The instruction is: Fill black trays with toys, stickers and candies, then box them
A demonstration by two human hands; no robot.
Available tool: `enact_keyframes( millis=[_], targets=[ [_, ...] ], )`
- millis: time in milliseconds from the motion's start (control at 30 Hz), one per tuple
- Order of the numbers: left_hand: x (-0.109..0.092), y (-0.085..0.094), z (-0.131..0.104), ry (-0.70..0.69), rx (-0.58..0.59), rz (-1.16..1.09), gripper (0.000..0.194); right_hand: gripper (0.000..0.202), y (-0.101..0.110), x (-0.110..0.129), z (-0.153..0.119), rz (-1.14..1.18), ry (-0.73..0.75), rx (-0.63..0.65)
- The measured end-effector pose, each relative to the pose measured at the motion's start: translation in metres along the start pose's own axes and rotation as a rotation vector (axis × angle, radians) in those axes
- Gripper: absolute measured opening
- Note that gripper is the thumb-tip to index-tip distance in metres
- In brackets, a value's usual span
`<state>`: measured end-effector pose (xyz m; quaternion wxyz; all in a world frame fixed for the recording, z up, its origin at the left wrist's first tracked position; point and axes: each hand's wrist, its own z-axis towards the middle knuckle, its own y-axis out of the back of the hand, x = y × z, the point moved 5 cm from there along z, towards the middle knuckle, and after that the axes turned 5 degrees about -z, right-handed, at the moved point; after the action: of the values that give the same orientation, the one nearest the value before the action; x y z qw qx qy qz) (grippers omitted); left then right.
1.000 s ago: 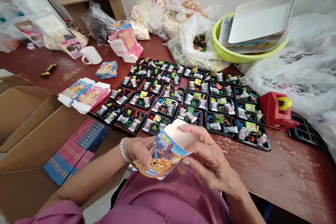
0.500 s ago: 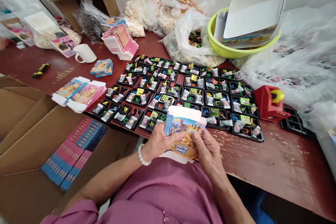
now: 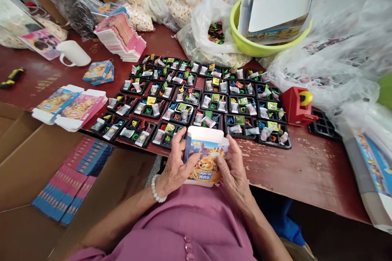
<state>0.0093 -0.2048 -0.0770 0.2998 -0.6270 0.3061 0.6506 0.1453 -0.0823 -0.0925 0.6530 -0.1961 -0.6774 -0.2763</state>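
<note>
A printed cardboard box (image 3: 206, 159) with a cartoon dog on its face is between my two hands, close to my body at the table's front edge. Its white top flap stands up, unfolded. My left hand (image 3: 177, 163), with a white bead bracelet at the wrist, grips the left side, thumb across the front. On the right side my right hand (image 3: 233, 167) holds it, thumb on the printed face. Just beyond the box lie rows of black trays (image 3: 210, 119) with small colourful toys and wrapped packets in their compartments.
A red tape dispenser (image 3: 296, 107) stands right of the trays. Flat box blanks (image 3: 78, 110) lie at the left edge, near a white mug (image 3: 73, 53). Behind are plastic bags (image 3: 211, 28) and a yellow-green basin (image 3: 272, 51). A carton (image 3: 18, 187) with packed boxes sits below left.
The view has shifted, so the table's things appear further left. The box is now held more upright and looks squared out, with my left fingers spread along its side.
</note>
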Motion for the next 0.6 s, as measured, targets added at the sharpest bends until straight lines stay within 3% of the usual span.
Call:
enact_keyframes(
  millis=[133,300,467,600],
  targets=[
    [-0.008,0.005,0.003,-0.082,0.05,0.13,0.072,0.058,-0.001,0.0,0.0,0.052,0.034,0.04],
    [0.001,0.012,-0.006,-0.083,0.082,0.213,0.062,0.049,0.009,-0.003,-0.001,-0.147,0.068,0.033],
    [-0.001,0.014,-0.005,-0.042,0.203,0.338,0.044,0.026,0.022,0.003,0.005,-0.217,0.137,-0.122],
    [-0.02,0.016,0.01,-0.262,0.074,0.379,0.024,0.024,0.021,-0.004,0.012,-0.127,0.079,-0.187]
  ],
)
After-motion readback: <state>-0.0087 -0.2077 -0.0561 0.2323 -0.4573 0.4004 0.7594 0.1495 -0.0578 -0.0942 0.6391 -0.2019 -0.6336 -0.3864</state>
